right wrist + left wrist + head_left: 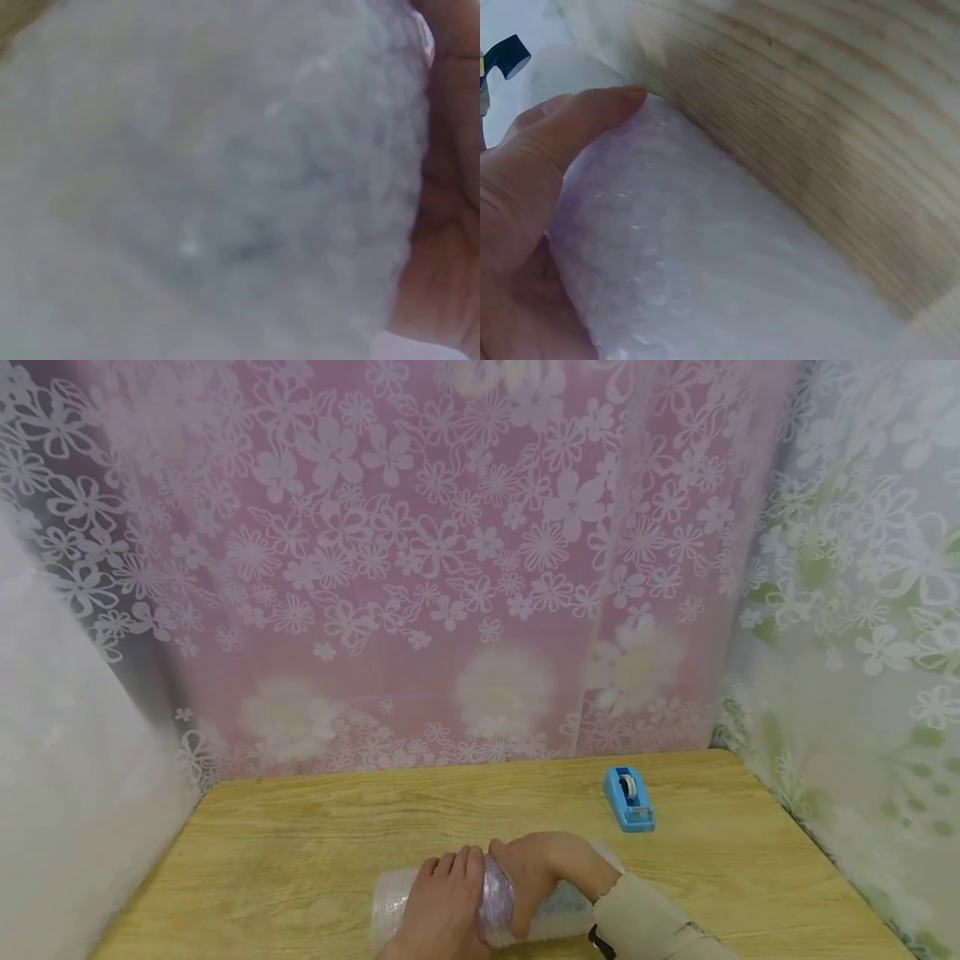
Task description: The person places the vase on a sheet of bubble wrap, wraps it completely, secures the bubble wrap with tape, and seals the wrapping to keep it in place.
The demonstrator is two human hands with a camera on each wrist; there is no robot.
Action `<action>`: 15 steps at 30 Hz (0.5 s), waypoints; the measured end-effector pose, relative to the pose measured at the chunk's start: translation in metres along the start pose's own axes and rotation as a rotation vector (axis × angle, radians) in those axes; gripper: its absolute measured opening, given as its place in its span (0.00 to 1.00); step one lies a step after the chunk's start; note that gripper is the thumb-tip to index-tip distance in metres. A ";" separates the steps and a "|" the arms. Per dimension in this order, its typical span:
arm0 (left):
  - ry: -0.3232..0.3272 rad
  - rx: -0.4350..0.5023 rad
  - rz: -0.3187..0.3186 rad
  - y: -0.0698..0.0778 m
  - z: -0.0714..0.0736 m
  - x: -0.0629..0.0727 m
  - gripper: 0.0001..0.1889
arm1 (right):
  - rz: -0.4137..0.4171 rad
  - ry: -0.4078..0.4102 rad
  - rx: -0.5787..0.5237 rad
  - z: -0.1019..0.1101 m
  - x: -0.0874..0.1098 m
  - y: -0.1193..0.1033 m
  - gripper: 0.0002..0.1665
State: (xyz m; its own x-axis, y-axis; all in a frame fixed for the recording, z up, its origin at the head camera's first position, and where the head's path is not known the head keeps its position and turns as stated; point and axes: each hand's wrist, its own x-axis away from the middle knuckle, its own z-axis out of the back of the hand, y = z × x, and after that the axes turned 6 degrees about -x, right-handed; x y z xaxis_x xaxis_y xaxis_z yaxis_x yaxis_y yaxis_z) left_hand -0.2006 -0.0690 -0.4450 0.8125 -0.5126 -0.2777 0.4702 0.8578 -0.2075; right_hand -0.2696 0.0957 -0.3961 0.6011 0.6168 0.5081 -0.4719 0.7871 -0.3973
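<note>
A long bundle of translucent bubble wrap [390, 902] lies crosswise at the near side of the table, with a shiny purplish band [497, 897] showing around its middle. My left hand [446, 906] grips it left of the band, fingers over the top. On the band's other side, my right hand [536, 872] holds the bundle with thumb and fingers spread around it. The left wrist view shows the left hand [525, 195] curved around the wrap [705, 247]. Bubbled plastic [225, 180] fills most of the right wrist view, the right palm [446, 195] against its side.
A blue tape dispenser [630, 800] stands at the back right of the wood-grain table [315, 827]. Behind the table hangs a pink flowered curtain [450, 568], with pale sheets [862, 693] along the sides.
</note>
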 end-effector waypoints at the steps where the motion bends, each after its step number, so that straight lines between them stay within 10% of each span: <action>1: -0.001 0.001 0.006 -0.001 -0.001 -0.001 0.49 | -0.008 -0.018 -0.016 0.002 -0.001 0.001 0.41; 15: 0.050 0.002 0.045 -0.003 -0.008 -0.004 0.44 | -0.055 -0.126 -0.078 0.018 -0.014 0.008 0.41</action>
State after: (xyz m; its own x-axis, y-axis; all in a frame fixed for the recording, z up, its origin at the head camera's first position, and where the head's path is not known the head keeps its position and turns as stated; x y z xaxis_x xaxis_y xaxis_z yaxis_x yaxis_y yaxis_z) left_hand -0.2079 -0.0699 -0.4505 0.8146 -0.4749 -0.3329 0.4345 0.8800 -0.1919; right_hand -0.2934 0.0938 -0.3929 0.5367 0.5719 0.6204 -0.3860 0.8203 -0.4221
